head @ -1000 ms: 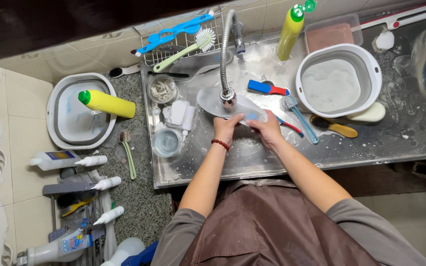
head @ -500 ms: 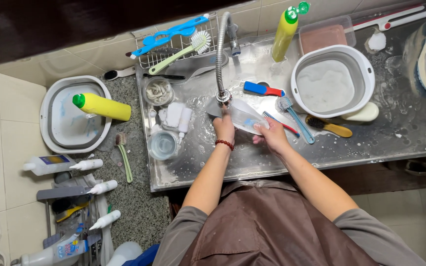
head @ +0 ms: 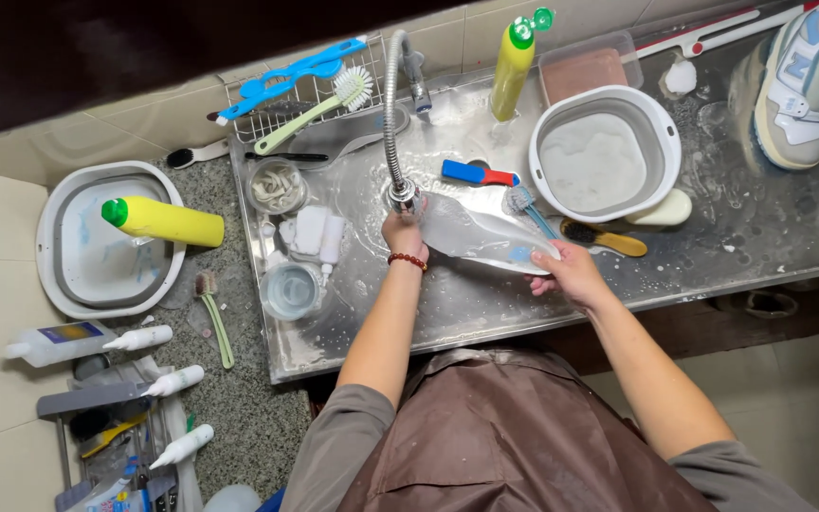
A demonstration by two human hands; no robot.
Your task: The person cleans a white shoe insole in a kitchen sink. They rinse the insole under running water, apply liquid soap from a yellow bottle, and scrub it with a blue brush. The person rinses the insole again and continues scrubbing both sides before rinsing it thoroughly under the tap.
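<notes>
At frame centre, a pale insole [head: 485, 237] is gripped at its ends by the left hand [head: 402, 232] and right hand [head: 569, 275], under the faucet [head: 400, 194]. Slipping is judged possible, caused by the soapy sink [head: 485, 313].

Wet, glossy steel desk [head: 770, 237]; ribbed metal tap hose [head: 391, 114] at twelve o'clock; smooth pale insole [head: 485, 237]; speckled rough stone floor [head: 239, 398].
</notes>
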